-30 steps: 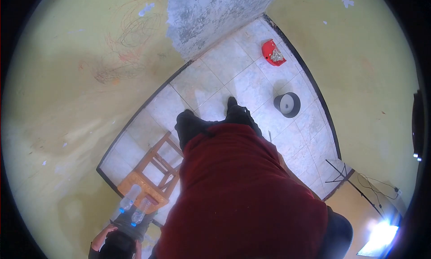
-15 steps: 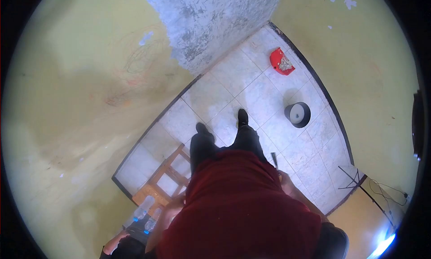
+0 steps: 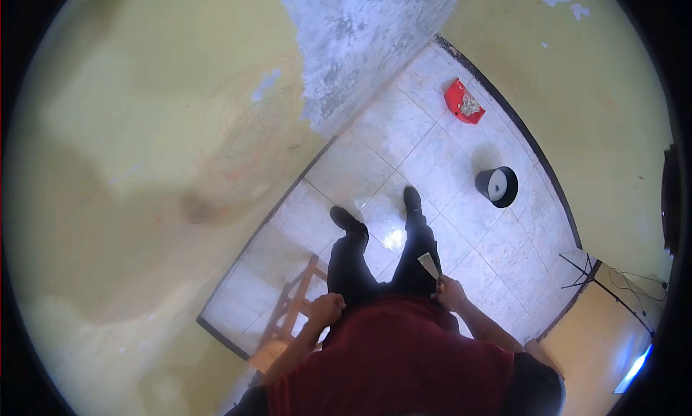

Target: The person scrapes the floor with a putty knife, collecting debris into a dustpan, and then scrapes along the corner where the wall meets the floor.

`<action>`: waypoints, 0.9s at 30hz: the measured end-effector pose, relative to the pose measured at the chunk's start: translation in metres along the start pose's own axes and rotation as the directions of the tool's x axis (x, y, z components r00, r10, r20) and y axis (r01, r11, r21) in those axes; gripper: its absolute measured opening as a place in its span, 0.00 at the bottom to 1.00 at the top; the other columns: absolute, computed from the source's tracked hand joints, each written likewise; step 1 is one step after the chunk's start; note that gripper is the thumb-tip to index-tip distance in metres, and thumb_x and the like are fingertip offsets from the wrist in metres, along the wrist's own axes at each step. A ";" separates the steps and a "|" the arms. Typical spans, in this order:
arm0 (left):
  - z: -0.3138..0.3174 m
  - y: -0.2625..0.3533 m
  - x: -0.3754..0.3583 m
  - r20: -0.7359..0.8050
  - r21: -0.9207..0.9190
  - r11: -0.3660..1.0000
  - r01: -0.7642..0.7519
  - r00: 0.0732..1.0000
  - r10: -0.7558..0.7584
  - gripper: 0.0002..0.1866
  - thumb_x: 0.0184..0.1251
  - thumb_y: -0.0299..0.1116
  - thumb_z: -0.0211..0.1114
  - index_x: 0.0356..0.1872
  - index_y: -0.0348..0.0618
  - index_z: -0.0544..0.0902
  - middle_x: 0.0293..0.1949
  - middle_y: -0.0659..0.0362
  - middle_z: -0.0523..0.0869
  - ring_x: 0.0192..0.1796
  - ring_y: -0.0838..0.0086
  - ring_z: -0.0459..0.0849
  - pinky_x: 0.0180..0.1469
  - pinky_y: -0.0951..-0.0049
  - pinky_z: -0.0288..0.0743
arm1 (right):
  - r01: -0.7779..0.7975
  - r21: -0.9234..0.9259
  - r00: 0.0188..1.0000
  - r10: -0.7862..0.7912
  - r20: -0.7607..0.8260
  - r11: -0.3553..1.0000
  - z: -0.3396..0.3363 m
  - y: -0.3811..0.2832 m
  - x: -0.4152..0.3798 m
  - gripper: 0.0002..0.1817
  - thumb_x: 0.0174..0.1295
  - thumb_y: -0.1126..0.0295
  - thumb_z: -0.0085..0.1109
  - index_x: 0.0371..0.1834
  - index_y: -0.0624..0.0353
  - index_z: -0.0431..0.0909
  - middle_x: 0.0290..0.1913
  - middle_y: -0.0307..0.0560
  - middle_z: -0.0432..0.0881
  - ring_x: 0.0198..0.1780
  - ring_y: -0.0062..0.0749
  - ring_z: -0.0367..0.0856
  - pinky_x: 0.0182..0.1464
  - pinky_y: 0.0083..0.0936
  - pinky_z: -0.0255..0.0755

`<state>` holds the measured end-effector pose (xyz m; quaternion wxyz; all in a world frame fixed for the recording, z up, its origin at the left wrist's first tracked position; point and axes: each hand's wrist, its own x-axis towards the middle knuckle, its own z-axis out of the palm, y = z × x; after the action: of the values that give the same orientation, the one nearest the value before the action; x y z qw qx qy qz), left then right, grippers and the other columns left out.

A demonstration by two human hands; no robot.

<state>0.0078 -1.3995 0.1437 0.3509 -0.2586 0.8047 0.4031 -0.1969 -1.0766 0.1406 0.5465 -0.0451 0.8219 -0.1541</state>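
My right hand (image 3: 450, 294) is closed around the handle of a scraper (image 3: 429, 266). Its flat, pale metal blade points up and away from me, in front of my right thigh. My left hand (image 3: 326, 309) is at my waist beside the dark red shirt (image 3: 404, 351), its fingers curled closed. What those fingers hold, if anything, is hidden. A wooden stool (image 3: 294, 308) stands just left of that hand, partly covered by my forearm.
A black bucket (image 3: 486, 179) with whitish contents stands ahead right. Beyond it lies a red dustpan (image 3: 454, 97) full of pale flakes. The yellow wall (image 3: 180, 113) has a stripped grey patch (image 3: 360, 41). A black stand (image 3: 605, 297) with cables is at right.
Both hands have risen forward into fuller view, and the scraper blade now tilts across my right leg. The view has shifted, so bucket and dustpan appear further right; the bottles have left view.
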 end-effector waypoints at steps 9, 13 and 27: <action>-0.013 -0.025 -0.023 0.113 0.130 0.986 0.100 0.987 -0.115 0.06 0.59 0.33 0.62 0.34 0.43 0.82 0.36 0.52 0.85 0.42 0.56 0.83 0.44 0.58 0.75 | -0.009 0.513 0.972 -0.112 0.204 0.858 0.005 -0.029 -0.048 0.13 0.48 0.77 0.66 0.31 0.56 0.69 0.28 0.36 0.70 0.31 0.23 0.67 0.35 0.26 0.66; 0.009 -0.085 -0.042 0.120 -0.308 0.951 0.035 0.993 0.002 0.06 0.59 0.32 0.63 0.34 0.42 0.81 0.34 0.55 0.84 0.39 0.63 0.84 0.43 0.64 0.75 | 0.024 0.516 0.956 -0.171 0.238 0.856 0.008 -0.016 -0.048 0.14 0.49 0.75 0.68 0.31 0.55 0.69 0.27 0.34 0.68 0.32 0.22 0.66 0.35 0.26 0.67; 0.008 -0.057 0.126 0.402 -0.533 0.710 0.460 0.876 -0.266 0.11 0.60 0.22 0.64 0.44 0.39 0.83 0.37 0.60 0.87 0.33 0.79 0.85 0.38 0.77 0.78 | 0.182 0.474 0.940 -0.012 -0.340 0.862 -0.042 0.056 0.293 0.15 0.57 0.63 0.66 0.27 0.59 0.70 0.19 0.45 0.75 0.21 0.28 0.78 0.25 0.30 0.70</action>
<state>-0.0279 -1.4401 0.0160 0.4365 -0.4498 0.4998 0.5979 -0.3468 -1.0859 -0.1200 0.3879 0.0817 0.8294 -0.3936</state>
